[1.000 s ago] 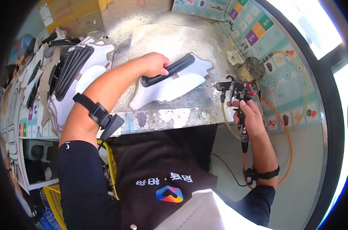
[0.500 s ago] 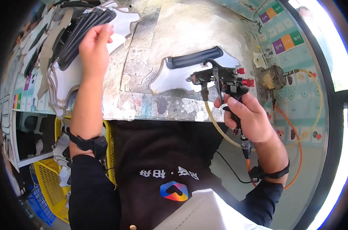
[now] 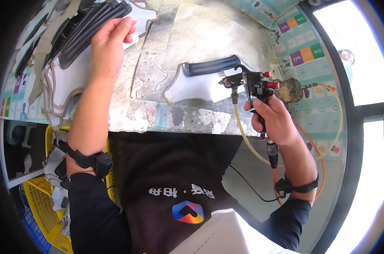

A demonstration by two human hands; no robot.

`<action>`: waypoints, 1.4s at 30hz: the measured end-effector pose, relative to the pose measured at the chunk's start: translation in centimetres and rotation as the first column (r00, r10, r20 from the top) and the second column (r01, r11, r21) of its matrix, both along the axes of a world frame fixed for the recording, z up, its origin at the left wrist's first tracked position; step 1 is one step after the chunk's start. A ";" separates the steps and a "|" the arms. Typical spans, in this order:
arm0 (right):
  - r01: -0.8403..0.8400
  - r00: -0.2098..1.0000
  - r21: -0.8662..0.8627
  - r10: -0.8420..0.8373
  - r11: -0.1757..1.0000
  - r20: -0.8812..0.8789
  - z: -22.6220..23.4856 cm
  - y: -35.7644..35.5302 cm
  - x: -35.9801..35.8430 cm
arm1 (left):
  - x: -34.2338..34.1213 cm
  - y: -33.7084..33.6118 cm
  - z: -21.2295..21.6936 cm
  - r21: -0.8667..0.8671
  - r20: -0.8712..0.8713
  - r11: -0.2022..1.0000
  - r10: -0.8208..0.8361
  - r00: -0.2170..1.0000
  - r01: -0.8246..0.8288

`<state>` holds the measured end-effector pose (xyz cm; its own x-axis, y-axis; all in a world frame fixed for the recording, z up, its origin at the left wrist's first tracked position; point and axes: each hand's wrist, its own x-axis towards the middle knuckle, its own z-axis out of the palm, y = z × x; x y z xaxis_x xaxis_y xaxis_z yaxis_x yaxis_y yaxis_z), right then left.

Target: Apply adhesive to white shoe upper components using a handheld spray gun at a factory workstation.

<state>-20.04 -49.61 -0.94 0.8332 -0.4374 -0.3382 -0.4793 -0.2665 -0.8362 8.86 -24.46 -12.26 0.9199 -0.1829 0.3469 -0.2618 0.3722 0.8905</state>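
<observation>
My right hand grips a black spray gun with red knobs, its thumb and fingers wrapped round the handle. The nozzle points left, over the right end of a flat white panel lying on the worktable. Along that panel's far edge runs a padded black strip. My left hand is held over a stack of similar white panels with black strips. Its fingers are curled in and the thumb lies against them; nothing shows between them.
A yellow hose and an orange hose trail from the gun. Beside the wall sits a crusted fitting. Yellow baskets holding cut pieces stand below left, near a blue basket. A person appears beyond the window.
My left hand has shifted slightly up and right above the stack. The spray gun has moved a little right relative to the panel. The view has turned slightly.
</observation>
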 end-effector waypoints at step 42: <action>0.250 0.952 -0.004 -0.245 0.968 0.185 1.0 -9.2 5.3 | 1.0 -0.7 -1.6 0.077 0.014 0.997 -0.019 1.000 0.018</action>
